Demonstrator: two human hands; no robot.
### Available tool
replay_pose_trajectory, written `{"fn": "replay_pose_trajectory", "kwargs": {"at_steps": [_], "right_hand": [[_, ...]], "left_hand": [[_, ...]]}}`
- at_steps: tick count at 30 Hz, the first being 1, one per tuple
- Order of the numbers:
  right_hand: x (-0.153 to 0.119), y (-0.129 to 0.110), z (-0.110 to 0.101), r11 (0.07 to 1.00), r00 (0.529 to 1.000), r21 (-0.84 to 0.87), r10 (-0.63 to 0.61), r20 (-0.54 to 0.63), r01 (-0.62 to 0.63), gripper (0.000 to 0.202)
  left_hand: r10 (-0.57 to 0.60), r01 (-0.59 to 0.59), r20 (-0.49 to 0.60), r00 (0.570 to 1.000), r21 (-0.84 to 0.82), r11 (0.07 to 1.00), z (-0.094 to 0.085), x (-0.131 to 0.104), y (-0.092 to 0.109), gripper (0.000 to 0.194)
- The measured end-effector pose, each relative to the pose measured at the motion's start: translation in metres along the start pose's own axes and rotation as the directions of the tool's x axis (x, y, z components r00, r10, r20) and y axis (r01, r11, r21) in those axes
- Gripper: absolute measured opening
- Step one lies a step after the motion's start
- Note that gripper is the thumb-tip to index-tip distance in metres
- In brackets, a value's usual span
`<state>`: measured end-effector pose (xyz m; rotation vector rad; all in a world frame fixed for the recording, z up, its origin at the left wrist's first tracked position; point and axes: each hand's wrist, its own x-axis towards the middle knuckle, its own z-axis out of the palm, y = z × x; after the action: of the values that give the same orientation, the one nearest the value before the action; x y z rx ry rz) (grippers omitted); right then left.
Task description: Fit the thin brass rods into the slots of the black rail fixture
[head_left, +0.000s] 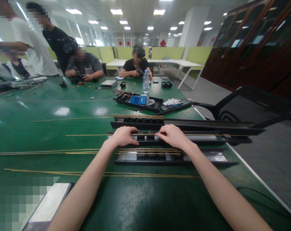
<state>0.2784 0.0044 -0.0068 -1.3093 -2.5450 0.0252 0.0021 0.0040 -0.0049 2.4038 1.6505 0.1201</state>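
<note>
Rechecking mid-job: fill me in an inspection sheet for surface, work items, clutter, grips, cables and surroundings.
Surface: green tabletop, glossy, reflecting lights.
Work items: black channels holding black blocks; thin brass-coloured rods along them and on the tabletop.
Clutter: black tray with a blue item; bottle just beyond, gloves beside.
Grips: left grip at the middle channel, by the blocks; right grip pinching or touching a rod, unclear which.
Cables: dark cable, right foreground; reddish wires at the tray.
Surroundings: co-workers across the tabletop, black chair right.
</note>
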Motion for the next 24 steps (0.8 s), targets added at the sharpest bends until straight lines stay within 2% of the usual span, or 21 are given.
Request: {"fn": "replay_pose_trajectory", "kwargs": {"at_steps": [6, 24], "right_hand": [[-0.001, 0.004, -0.002, 1.0, 1.0, 0.015, 0.008, 0.012, -0.009, 0.037], [-0.005, 0.014, -0.008, 0.998, 1.0, 0.055, -0.013, 0.024, 0.011, 0.035]], "left_hand": [[-0.02, 0.02, 0.014, 1.0, 0.002, 1.0, -0.001, 0.0, 0.001, 0.075], [0.015, -0.015, -0.004, 1.0, 0.009, 1.0, -0.001, -0.001, 0.001, 0.075]]}}
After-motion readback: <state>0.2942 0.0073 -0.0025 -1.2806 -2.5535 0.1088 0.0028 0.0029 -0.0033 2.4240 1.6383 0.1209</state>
